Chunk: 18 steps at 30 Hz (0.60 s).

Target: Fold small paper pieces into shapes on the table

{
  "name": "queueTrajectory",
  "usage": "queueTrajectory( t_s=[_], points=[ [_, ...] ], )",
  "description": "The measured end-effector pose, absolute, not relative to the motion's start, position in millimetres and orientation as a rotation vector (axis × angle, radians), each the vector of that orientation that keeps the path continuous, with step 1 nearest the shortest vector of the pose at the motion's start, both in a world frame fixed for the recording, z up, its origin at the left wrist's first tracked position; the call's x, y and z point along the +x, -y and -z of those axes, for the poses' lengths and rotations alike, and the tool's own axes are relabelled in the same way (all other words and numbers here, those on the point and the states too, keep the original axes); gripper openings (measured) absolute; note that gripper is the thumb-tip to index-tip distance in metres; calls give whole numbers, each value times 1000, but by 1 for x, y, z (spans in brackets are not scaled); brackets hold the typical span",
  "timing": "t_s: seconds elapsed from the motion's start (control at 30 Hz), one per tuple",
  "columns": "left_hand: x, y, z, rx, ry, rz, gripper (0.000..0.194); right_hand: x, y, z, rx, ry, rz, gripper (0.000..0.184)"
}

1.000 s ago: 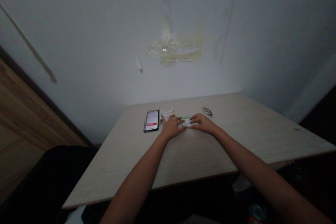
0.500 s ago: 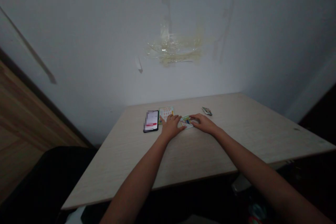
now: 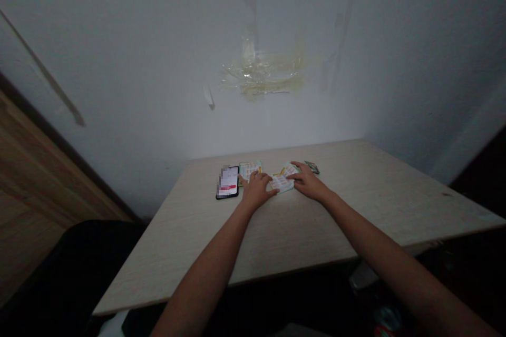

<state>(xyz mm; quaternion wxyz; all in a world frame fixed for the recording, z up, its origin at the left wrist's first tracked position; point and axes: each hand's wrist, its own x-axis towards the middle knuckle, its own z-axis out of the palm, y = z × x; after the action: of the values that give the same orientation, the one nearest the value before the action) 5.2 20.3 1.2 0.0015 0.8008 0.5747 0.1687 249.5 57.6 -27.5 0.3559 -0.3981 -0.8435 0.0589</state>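
A small printed leaflet (image 3: 281,184) lies on the table between my hands, pale with rows of small coloured print. Its right part is turned up at an angle. My left hand (image 3: 256,189) rests palm down with its fingers spread, covering the leaflet's left edge and touching its surface. My right hand (image 3: 309,183) grips the right part of the leaflet, fingers over the page. Behind my left hand lies another printed sheet (image 3: 250,167) with a green edge, partly covered by my fingers. A phone (image 3: 228,182) with a lit screen is just left of it.
A small, dark, multicoloured folded item (image 3: 312,167) sits beyond my right hand. The pale wooden table (image 3: 348,210) meets a grey wall (image 3: 158,63) carrying old clear tape (image 3: 269,73). On the left are a dark chair-like shape (image 3: 79,268) and a wooden panel (image 3: 39,168).
The leaflet's coloured picture side has given way to pale printed pages as it opened out. My right hand has shifted slightly with the page; my left hand stays nearly in place.
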Motion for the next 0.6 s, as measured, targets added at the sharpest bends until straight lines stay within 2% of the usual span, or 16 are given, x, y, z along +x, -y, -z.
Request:
queueTrajectory(
  t_s=[0.13,0.37,0.6],
  points=[
    [3,-22,-1,2535,-1740,-474,41,254,-61,31,-1082,2198,-155,28],
    [1,-23,1,2521,-1687,-400,37,260,-66,34,-1073,2246,-376,33],
    [-1,-22,2,2583,-1625,-382,41,264,-68,32,-1026,2266,-429,37]
  ],
)
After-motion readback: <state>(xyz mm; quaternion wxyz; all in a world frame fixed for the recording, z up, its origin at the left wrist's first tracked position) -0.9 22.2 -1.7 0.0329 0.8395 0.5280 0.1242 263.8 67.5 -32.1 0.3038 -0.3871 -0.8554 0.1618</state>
